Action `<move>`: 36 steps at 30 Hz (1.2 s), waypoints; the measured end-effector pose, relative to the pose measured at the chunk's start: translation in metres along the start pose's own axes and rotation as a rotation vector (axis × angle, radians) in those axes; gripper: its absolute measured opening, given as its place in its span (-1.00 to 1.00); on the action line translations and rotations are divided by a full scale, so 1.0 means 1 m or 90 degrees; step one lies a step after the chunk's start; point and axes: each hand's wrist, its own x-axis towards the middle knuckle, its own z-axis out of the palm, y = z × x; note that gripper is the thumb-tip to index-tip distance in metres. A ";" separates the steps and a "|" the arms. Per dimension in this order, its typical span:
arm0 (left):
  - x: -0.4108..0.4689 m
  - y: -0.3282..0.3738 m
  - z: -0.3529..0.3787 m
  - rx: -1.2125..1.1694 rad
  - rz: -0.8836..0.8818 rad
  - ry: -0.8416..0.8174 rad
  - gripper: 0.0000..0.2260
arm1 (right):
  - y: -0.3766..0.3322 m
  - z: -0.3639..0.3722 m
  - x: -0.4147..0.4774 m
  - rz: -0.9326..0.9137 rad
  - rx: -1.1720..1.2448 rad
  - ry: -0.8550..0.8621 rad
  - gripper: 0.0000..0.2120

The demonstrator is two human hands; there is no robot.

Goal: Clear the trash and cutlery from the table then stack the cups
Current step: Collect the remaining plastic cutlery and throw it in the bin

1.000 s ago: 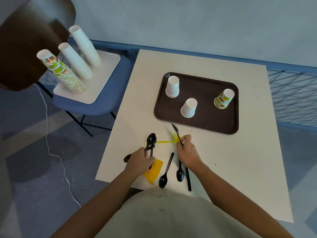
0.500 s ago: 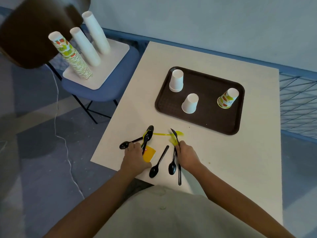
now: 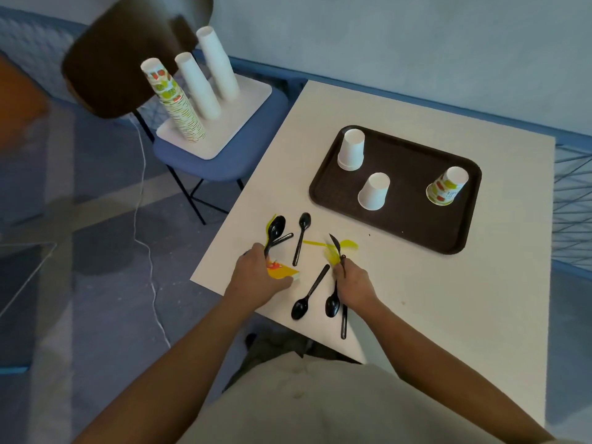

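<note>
Left hand [image 3: 256,278] gripping black spoons [image 3: 276,228], right hand [image 3: 352,283] clutching black knife [image 3: 335,243], seemingly yellow cutlery [image 3: 332,256] too

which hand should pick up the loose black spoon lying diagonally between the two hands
Probably the right hand, though it holds a knife: the handle tip of the spoon lies just beside its fingers, while the left hand grips other spoons and touches a yellow wrapper.

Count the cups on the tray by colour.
White: 2, the far cup (double rim, perhaps two nested) and the near cup
Printed: 1, the printed cup
Total: 3
</note>
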 end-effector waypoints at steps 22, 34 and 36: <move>-0.104 -0.076 -0.033 -0.204 0.171 -0.092 -0.55 | -0.059 0.091 -0.176 0.163 0.497 0.043 -0.57; -0.182 -0.016 0.046 -0.145 0.332 -0.184 -0.45 | 0.033 0.045 -0.263 0.130 0.482 0.152 -0.82; -0.202 -0.002 0.067 -0.121 0.337 -0.197 -0.48 | 0.064 0.036 -0.280 0.143 0.489 0.165 -0.84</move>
